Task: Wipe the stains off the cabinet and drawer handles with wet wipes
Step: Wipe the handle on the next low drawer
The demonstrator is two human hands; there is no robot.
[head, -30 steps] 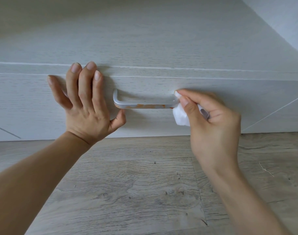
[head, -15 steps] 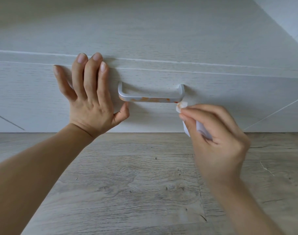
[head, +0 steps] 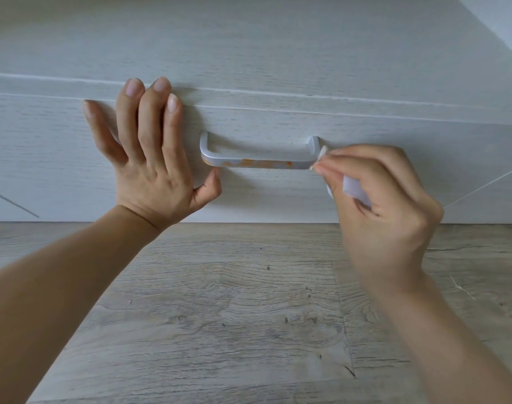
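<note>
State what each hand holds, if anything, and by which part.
The right hand pinches a wet wipe near its tip, the rest bunched in the palm. The left hand holds nothing; it presses flat on the drawer front.

Most of the white wet wipe (head: 354, 190) is buried inside the curled right hand (head: 386, 205). The pale wood-grain drawer front (head: 278, 123) runs past both side edges. Both forearms are cut off by the bottom edge.
</note>
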